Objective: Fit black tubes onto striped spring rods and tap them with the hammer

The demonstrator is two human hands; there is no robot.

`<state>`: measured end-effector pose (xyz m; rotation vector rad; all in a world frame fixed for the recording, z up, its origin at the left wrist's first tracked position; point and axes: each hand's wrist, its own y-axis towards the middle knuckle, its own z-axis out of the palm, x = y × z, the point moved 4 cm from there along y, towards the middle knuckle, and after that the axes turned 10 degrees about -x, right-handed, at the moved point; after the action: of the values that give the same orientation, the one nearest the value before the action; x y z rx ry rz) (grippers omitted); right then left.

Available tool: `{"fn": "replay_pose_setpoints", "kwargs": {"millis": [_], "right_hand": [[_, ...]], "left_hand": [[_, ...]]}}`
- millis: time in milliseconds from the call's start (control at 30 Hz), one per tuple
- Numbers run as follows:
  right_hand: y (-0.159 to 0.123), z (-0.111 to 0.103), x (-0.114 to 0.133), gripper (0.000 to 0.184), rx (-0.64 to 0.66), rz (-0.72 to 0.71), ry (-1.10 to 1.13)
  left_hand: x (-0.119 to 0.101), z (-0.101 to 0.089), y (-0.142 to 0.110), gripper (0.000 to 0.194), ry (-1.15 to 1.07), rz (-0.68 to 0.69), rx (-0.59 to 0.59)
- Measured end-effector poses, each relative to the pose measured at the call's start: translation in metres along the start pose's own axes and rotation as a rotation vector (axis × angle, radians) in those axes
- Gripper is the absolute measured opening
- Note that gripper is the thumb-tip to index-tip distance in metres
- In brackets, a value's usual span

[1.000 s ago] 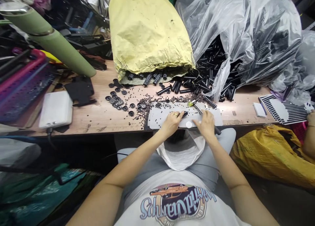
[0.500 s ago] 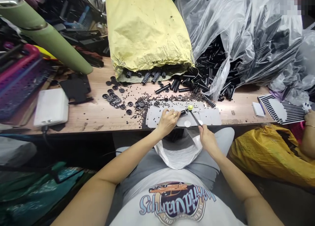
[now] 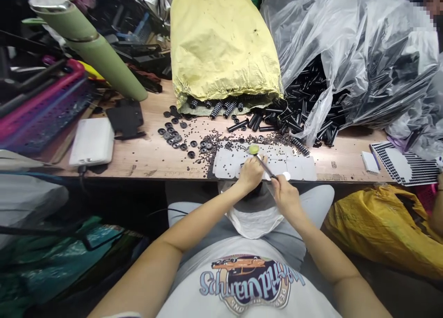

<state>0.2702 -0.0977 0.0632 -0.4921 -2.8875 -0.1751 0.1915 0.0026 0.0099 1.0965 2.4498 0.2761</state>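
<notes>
My right hand (image 3: 286,197) is closed round the handle of a small mallet (image 3: 268,166) with a yellow-green head. The mallet head lies just past my left hand's fingers, over a pale grey sheet (image 3: 301,168) at the bench's front edge; whether it touches anything I cannot tell. My left hand (image 3: 252,172) is closed low over this sheet, its fingers bent together. The black tube seen in it earlier is now mostly hidden by fingers and mallet. Tiny dark rings (image 3: 224,156) lie scattered around the sheet. Below the edge, an open white bag (image 3: 254,221) rests between my legs.
Black discs (image 3: 173,137) lie on the left. Behind stand a yellow sack (image 3: 224,45) with studded rollers at its mouth and clear plastic bags (image 3: 374,55) beside black tubes (image 3: 308,89). A white box (image 3: 92,142), green flask (image 3: 107,62) and basket (image 3: 44,112) are left.
The mallet head has swung left across the front of my left hand, and my hands have come closer together. The whole view has shifted slightly to the left.
</notes>
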Motion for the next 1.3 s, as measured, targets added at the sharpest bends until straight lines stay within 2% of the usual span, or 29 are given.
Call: {"fn": "replay_pose_setpoints", "kwargs": {"millis": [67, 133, 200, 233, 333, 400, 433, 467, 533, 633, 700, 733, 800, 900, 1000, 1067, 1167, 1233, 1300], "right_hand": [[0.009, -0.006, -0.017, 0.036, -0.064, 0.090, -0.043], [0.020, -0.007, -0.037, 0.034, -0.097, 0.161, -0.091], [0.029, -0.002, -0.055, 0.033, -0.098, 0.208, -0.134], [0.033, 0.001, -0.063, 0.033, -0.099, 0.214, -0.152], [0.045, 0.008, -0.071, 0.030, -0.157, 0.153, -0.145], [0.052, 0.010, -0.063, 0.029, -0.227, 0.079, -0.051], [0.056, 0.011, -0.057, 0.030, -0.260, 0.038, 0.021], [0.061, 0.011, -0.048, 0.034, -0.290, -0.007, 0.097], [0.071, 0.010, -0.027, 0.053, -0.329, -0.120, 0.224], [0.087, 0.010, 0.006, 0.090, -0.307, -0.269, 0.315], [0.096, 0.011, 0.023, 0.094, -0.267, -0.306, 0.344], [0.100, 0.012, 0.028, 0.093, -0.260, -0.304, 0.355], [0.103, 0.014, 0.035, 0.094, -0.263, -0.285, 0.368], [0.099, 0.026, 0.040, 0.102, -0.215, -0.269, 0.358], [0.091, 0.043, 0.043, 0.103, -0.110, -0.256, 0.313], [0.086, 0.052, 0.042, 0.100, -0.061, -0.221, 0.262], [0.083, 0.056, 0.040, 0.097, -0.039, -0.191, 0.185], [0.082, 0.054, 0.041, 0.097, -0.057, -0.199, 0.156], [0.083, 0.052, 0.041, 0.097, -0.076, -0.196, 0.152]], "left_hand": [[-0.001, -0.006, 0.000, 0.039, -0.020, -0.035, 0.046], [0.000, -0.011, 0.003, 0.030, -0.113, 0.019, 0.131], [0.015, -0.017, 0.015, 0.022, -0.237, 0.019, 0.152], [0.031, -0.021, 0.026, 0.022, -0.279, -0.044, 0.109], [0.098, -0.036, 0.064, 0.020, -0.263, -0.393, -0.212], [0.130, -0.042, 0.081, 0.019, -0.270, -0.544, -0.289], [0.138, -0.043, 0.083, 0.018, -0.268, -0.587, -0.298], [0.140, -0.044, 0.081, 0.019, -0.279, -0.609, -0.284], [0.126, -0.044, 0.065, 0.022, -0.375, -0.612, -0.225], [0.079, -0.039, 0.030, 0.032, -0.756, -0.550, -0.085], [0.058, -0.038, 0.016, 0.037, -0.865, -0.477, -0.048], [0.056, -0.039, 0.016, 0.035, -0.855, -0.457, -0.056], [0.074, -0.045, 0.028, 0.027, -0.706, -0.491, -0.155], [0.137, -0.059, 0.067, 0.024, -0.393, -0.665, -0.403], [0.196, -0.065, 0.105, 0.024, -0.278, -0.773, -0.502], [0.217, -0.066, 0.114, 0.028, -0.284, -0.801, -0.519], [0.212, -0.071, 0.101, 0.024, -0.304, -0.730, -0.549], [0.193, -0.079, 0.082, 0.019, -0.323, -0.654, -0.611], [0.169, -0.087, 0.064, 0.024, -0.441, -0.576, -0.739]]}}
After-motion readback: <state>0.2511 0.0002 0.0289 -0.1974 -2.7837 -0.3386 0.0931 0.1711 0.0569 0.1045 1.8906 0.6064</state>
